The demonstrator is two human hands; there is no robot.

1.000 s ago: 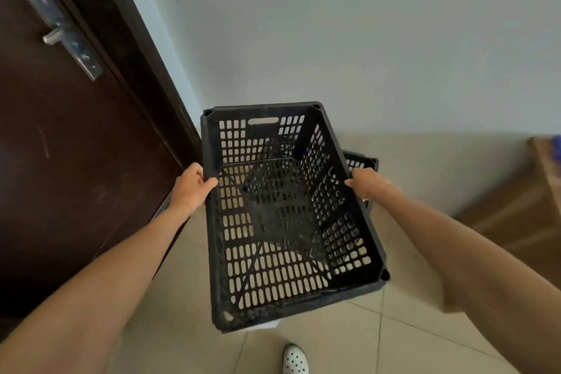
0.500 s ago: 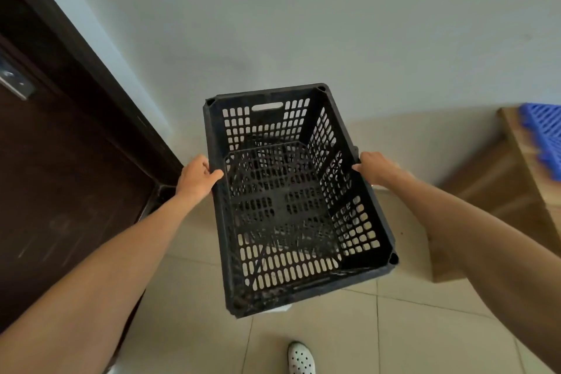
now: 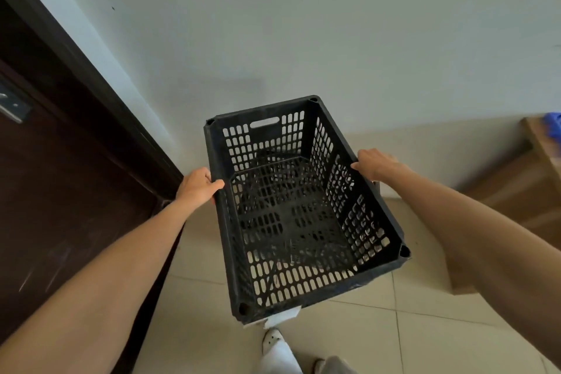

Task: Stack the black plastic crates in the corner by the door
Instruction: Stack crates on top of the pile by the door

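Two hands, left hand (image 3: 197, 187) and right hand (image 3: 375, 164), clamp the long rims of the black perforated plastic crate (image 3: 299, 209), held above the tiled floor (image 3: 425, 337) near the dark wooden door (image 3: 60, 191). Keep it level; lower squarely.

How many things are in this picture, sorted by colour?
Black: 1, crate
Dark brown: 1, door
White: 1, shoe
Blue: 1, object on the right edge
Light brown: 1, cardboard box
Total: 5
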